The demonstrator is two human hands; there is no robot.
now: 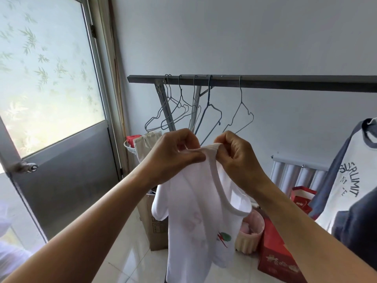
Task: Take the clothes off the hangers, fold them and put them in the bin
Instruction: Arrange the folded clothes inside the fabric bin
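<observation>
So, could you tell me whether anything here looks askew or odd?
Nothing damaged or spilled. The empty wire hangers on the rail hang bunched at differing angles; the white T-shirt pinched by the left hand and right hand looks intact.

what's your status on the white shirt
Left hand and right hand both pinch white t-shirt by the collar. Hangs unfolded. Nothing in the way; grey-sleeved shirt at right.

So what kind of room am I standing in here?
Likely a home laundry or utility corner: a clothes rail with bare wire hangers, a white T-shirt held up before it, and a wall radiator.
</observation>
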